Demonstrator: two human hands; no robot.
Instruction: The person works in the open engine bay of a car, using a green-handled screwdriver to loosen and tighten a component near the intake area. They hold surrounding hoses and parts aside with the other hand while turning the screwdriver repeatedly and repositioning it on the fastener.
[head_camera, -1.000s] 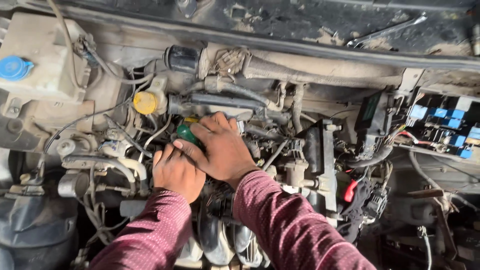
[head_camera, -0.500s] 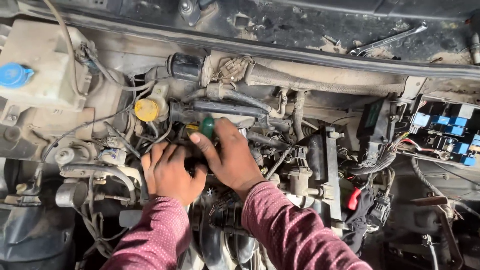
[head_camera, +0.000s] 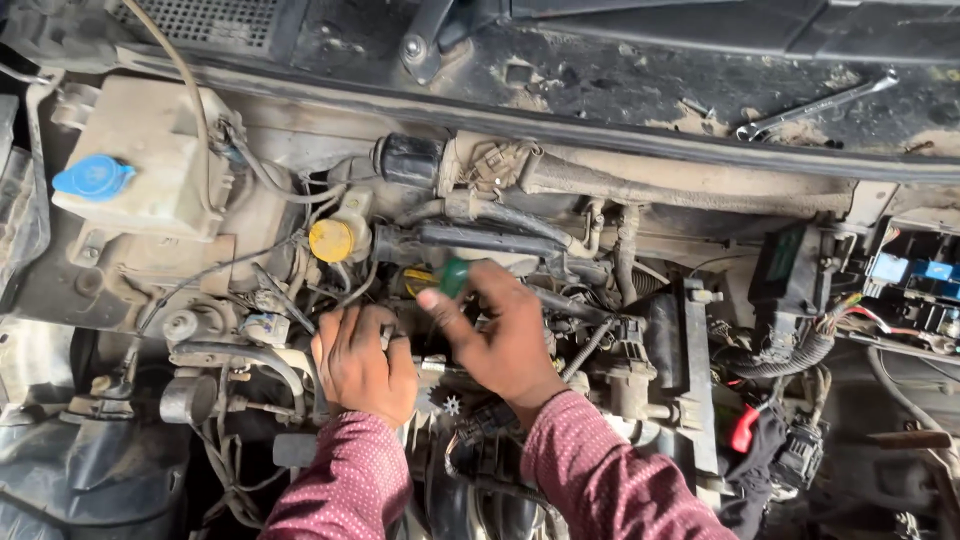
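Note:
I look down into a dusty engine bay. My right hand (head_camera: 505, 335) grips a screwdriver with a green and yellow handle (head_camera: 452, 276), its shaft pointing down and left among the hoses. My left hand (head_camera: 362, 362) rests just to the left of it, fingers curled onto a part deep in the engine that I cannot make out. A metal shaft (head_camera: 436, 366) shows between the two hands. Both forearms wear maroon dotted sleeves (head_camera: 345, 488).
A dirty white reservoir with a blue cap (head_camera: 93, 177) sits at the upper left. A yellow cap (head_camera: 331, 240) lies above my left hand. A wrench (head_camera: 815, 105) rests on the cowl at the upper right. An open fuse box with blue relays (head_camera: 915, 275) is at the right.
My right hand has lifted the green-handled screwdriver and tilted it. The view has shifted so that the hands sit lower in the frame.

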